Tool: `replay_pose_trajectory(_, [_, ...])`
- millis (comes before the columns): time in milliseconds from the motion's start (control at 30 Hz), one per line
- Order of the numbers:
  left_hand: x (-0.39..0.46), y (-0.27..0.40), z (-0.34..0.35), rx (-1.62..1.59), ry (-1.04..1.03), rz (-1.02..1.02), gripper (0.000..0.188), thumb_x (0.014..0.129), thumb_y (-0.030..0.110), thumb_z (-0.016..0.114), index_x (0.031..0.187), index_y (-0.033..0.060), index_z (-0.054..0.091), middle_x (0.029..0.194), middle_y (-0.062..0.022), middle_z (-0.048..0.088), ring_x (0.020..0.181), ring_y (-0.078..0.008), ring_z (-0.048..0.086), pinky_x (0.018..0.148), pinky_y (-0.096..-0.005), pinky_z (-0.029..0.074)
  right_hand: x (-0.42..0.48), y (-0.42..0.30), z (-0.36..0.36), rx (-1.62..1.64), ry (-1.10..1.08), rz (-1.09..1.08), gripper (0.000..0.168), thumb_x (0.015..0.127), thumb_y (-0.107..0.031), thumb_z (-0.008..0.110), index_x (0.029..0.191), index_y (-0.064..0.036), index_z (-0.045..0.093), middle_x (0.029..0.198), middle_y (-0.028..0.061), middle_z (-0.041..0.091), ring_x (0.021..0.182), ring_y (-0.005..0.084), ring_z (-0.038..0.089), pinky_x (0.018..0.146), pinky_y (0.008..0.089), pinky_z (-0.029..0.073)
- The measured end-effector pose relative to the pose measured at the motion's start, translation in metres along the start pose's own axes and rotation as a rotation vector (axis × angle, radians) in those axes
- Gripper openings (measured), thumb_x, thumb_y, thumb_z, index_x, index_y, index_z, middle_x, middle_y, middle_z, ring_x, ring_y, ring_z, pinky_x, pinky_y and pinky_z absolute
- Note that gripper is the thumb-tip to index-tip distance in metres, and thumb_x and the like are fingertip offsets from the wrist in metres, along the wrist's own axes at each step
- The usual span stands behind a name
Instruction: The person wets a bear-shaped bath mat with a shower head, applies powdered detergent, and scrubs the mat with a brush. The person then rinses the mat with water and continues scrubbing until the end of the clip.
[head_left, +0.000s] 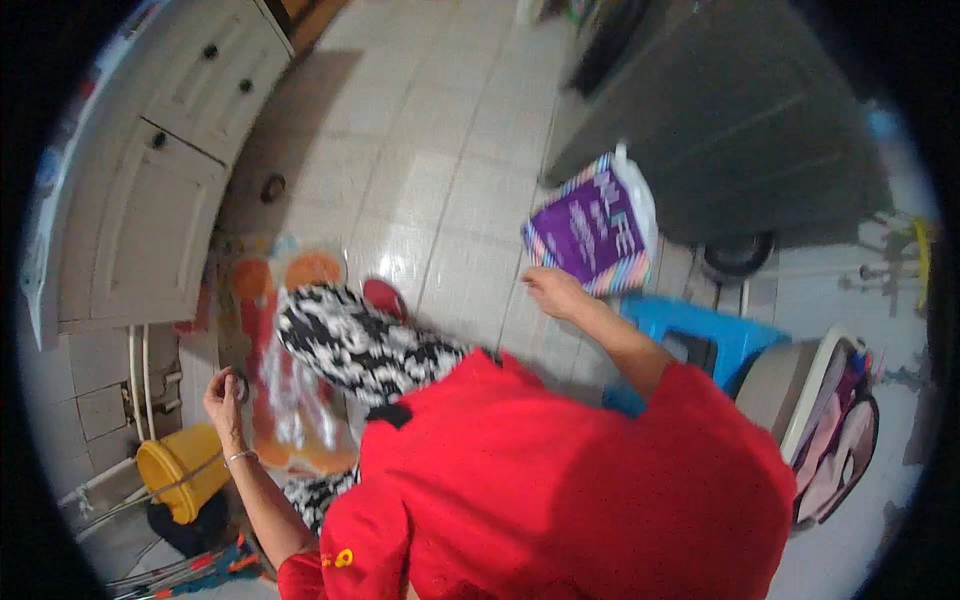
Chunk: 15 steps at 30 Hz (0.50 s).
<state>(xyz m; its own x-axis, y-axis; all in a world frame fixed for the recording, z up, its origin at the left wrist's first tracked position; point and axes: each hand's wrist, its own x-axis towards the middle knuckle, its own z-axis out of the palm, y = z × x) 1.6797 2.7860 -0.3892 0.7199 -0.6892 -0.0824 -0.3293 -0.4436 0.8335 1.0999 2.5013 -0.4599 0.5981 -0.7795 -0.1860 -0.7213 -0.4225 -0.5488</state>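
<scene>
My right hand (556, 292) is by the near edge of a purple and white bag (589, 229) with a striped border and printed writing. Its fingers are curled; whether they grip the bag I cannot tell. Off to the left, my left hand (223, 405), with a bracelet at the wrist, hangs over the edge of a patterned floor mat (247, 322). The fingertips are drawn together near a small greyish curved thing (241, 385). Blur hides whether that thing is held.
White cabinets (150, 217) with dark knobs line the left. A yellow bucket (184, 469) lies near pipes. On the right are a large grey box-shaped body (735, 142), a blue plastic stool (705, 337) and a basin (810, 397) with cloths. A dark ring (273, 187) lies on the tiles.
</scene>
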Motion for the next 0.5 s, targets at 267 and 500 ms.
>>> replay_pose_trajectory(267, [-0.099, -0.146, -0.112, 0.2, 0.127, -0.415, 0.019, 0.089, 0.017, 0.063, 0.1, 0.0023, 0.068, 0.088, -0.0036, 0.066, 0.077, -0.0105, 0.059, 0.067, -0.024, 0.046, -0.103, 0.103, 0.111, 0.672, -0.24, 1.124, 0.066, 0.08, -0.022, 0.068, 0.132, 0.004, 0.037, 0.09, 0.0159, 0.063, 0.082, 0.021, 0.064, 0.056, 0.0378, 0.053])
replay_pose_trajectory(500, [-0.104, -0.15, -0.076, 0.043, 0.126, -0.441, 0.02, 0.09, 0.017, 0.062, 0.105, 0.0042, 0.066, 0.089, -0.0034, 0.066, 0.078, -0.0108, 0.06, 0.062, -0.0253, 0.048, -0.057, 0.196, -0.009, 0.979, 0.714, 0.963, 0.052, 0.085, -0.036, 0.067, 0.127, -0.012, 0.047, 0.11, 0.0128, 0.06, 0.1, 0.0297, 0.059, 0.07, 0.0433, 0.051])
